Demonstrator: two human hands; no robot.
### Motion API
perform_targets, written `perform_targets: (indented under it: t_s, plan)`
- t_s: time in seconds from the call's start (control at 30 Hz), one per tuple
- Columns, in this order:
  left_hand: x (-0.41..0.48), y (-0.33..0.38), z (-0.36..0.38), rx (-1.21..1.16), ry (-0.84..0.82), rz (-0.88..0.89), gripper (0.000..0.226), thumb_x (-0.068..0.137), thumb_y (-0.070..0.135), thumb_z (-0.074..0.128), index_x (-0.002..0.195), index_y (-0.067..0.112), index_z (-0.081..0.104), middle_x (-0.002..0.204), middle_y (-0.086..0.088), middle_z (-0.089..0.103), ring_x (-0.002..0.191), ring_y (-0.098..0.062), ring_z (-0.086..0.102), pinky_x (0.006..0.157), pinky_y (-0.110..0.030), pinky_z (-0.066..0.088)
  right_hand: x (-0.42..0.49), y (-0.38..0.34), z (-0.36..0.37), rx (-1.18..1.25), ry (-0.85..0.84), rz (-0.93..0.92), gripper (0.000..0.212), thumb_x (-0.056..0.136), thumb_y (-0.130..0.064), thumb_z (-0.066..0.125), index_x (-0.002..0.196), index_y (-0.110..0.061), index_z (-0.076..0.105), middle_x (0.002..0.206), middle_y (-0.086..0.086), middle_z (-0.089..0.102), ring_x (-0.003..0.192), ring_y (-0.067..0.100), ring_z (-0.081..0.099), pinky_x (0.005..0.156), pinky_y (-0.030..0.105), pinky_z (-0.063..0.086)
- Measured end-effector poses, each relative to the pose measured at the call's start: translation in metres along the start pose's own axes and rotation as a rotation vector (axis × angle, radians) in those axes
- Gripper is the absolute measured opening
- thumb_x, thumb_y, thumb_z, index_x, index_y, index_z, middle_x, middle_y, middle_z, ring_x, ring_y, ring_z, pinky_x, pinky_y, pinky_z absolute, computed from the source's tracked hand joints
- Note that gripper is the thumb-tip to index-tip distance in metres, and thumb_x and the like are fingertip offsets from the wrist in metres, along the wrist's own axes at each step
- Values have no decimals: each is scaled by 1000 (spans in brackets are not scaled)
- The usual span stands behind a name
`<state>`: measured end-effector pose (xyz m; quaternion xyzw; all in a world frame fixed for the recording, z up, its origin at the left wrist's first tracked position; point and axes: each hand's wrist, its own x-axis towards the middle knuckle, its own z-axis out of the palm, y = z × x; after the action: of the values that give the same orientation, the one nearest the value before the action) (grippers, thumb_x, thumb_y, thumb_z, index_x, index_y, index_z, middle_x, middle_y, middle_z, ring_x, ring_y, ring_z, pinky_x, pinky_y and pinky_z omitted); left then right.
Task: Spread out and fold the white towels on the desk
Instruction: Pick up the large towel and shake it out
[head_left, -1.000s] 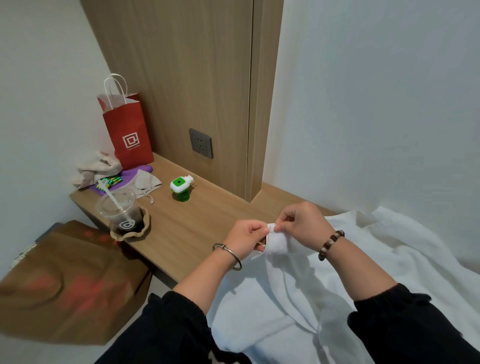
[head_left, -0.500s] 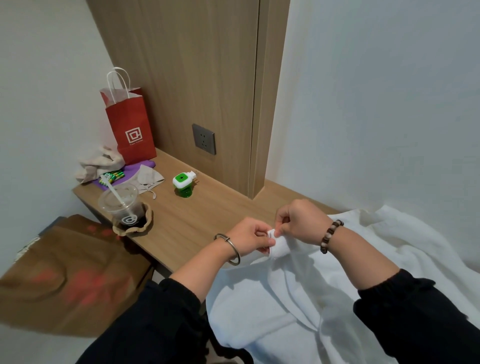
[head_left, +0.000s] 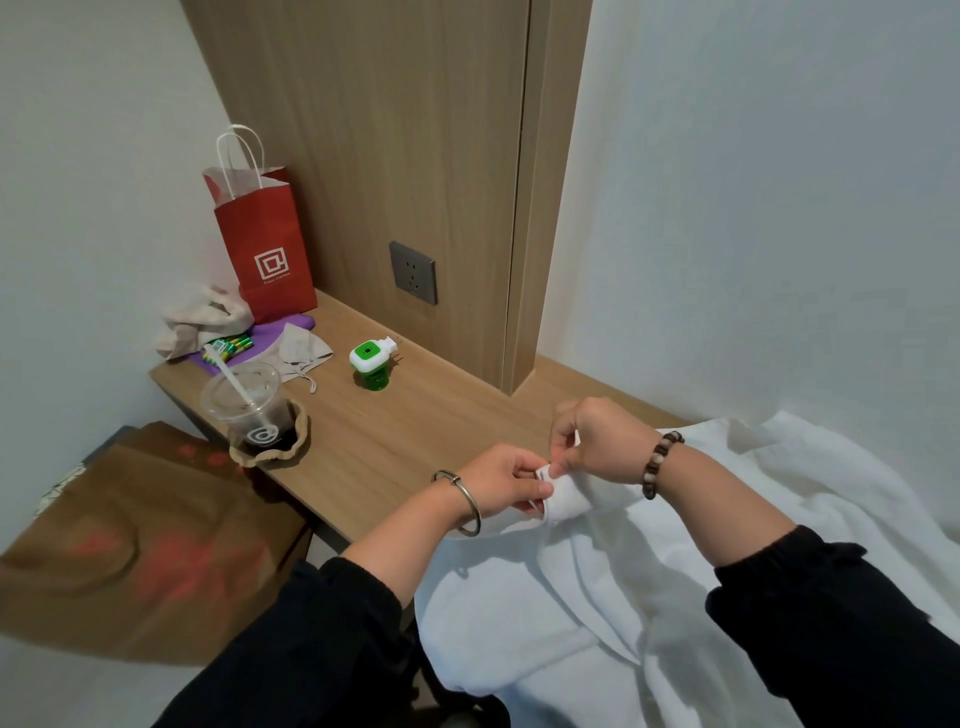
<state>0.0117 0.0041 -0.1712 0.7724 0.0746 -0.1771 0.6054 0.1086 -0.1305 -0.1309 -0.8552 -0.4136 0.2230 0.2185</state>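
Observation:
A large white towel (head_left: 597, 587) lies rumpled over the right half of the wooden desk (head_left: 395, 436) and hangs off its front edge. One corner of it is lifted just above the desk, and both hands meet there. My left hand (head_left: 506, 480) pinches the corner from the left, a metal bangle on its wrist. My right hand (head_left: 597, 439) pinches the same corner from above with thumb and fingers, a bead bracelet on its wrist. More white towel (head_left: 810, 467) is heaped against the right wall.
On the desk's left end stand a red paper bag (head_left: 265, 244), a lidded iced drink cup (head_left: 249, 410), a green and white plug-in device (head_left: 370, 364), a beige cloth (head_left: 202, 317) and purple items. A brown paper bag (head_left: 135, 540) sits below the desk. A wall socket (head_left: 413, 273) faces the desk.
Both hands have lowered the pinched towel corner closer to the desk and kept their hold. The camera has tilted slightly, shifting the scene.

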Motion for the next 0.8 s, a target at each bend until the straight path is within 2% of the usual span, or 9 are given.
perform_targets:
  t_s: [0.1, 0.17, 0.27, 0.37, 0.43, 0.5, 0.63, 0.73, 0.8]
  plan:
    - [0, -2, -1, 49, 29, 3, 27, 92, -3, 52, 71, 14, 57, 46, 14, 55, 49, 4, 57, 58, -12, 50, 3, 3, 0, 44, -66, 30, 13, 75, -21, 79, 71, -13, 69, 91, 1, 67, 87, 18, 60, 82, 31, 46]
    - [0, -3, -2, 108, 61, 7, 20, 92, -3, 52, 78, 9, 60, 54, 6, 55, 50, 1, 55, 57, -13, 49, 4, 9, -3, 49, -133, 59, 15, 78, -25, 76, 71, -19, 65, 90, 3, 70, 83, 16, 61, 81, 31, 47]
    - [2, -5, -5, 146, 116, 0, 14, 92, -1, 50, 97, 3, 64, 62, 2, 52, 56, -5, 51, 55, -13, 45, 4, 21, -7, 76, -179, 55, 15, 80, -19, 74, 71, -20, 62, 79, -1, 67, 75, 11, 58, 77, 27, 46]
    - [5, -8, -3, 68, 239, -6, 16, 92, 2, 51, 85, 13, 60, 62, 3, 46, 59, -9, 45, 59, -18, 44, 6, 27, -3, 165, -24, 97, 25, 78, -14, 76, 61, -23, 59, 59, -6, 56, 54, 5, 47, 57, 19, 39]
    - [9, -10, 1, -10, 385, -6, 28, 90, 6, 55, 66, 18, 47, 59, 1, 36, 60, -17, 37, 61, -25, 36, 9, 27, 2, 192, 103, 125, 30, 77, -15, 78, 57, -23, 57, 51, -11, 52, 45, -1, 43, 51, 14, 34]
    - [12, -13, 5, -37, 477, 9, 41, 88, 10, 58, 57, 20, 35, 57, 1, 29, 60, -17, 29, 60, -26, 27, 11, 26, 7, 156, 172, 138, 32, 76, -19, 78, 55, -24, 55, 50, -12, 51, 44, -1, 42, 48, 12, 32]
    - [18, -13, 13, 0, 600, 63, 45, 87, 15, 61, 55, 21, 32, 52, 8, 26, 50, -9, 23, 46, -18, 21, 12, 26, 10, 105, 219, 141, 32, 76, -23, 77, 53, -24, 55, 51, -11, 52, 46, -1, 42, 45, 10, 33]
    - [22, -9, 16, -10, 664, 113, 36, 88, 15, 61, 59, 20, 40, 53, 10, 32, 46, -4, 28, 46, -14, 27, 11, 28, 6, 152, 237, 122, 29, 77, -20, 76, 57, -24, 55, 54, -10, 52, 48, 2, 42, 48, 12, 32]
    - [23, -2, 15, -7, 700, 158, 32, 88, 14, 62, 62, 21, 44, 55, 9, 36, 45, -1, 33, 47, -13, 30, 9, 30, 2, 236, 236, 81, 24, 79, -15, 75, 66, -22, 56, 58, -10, 50, 53, 5, 42, 52, 13, 33]
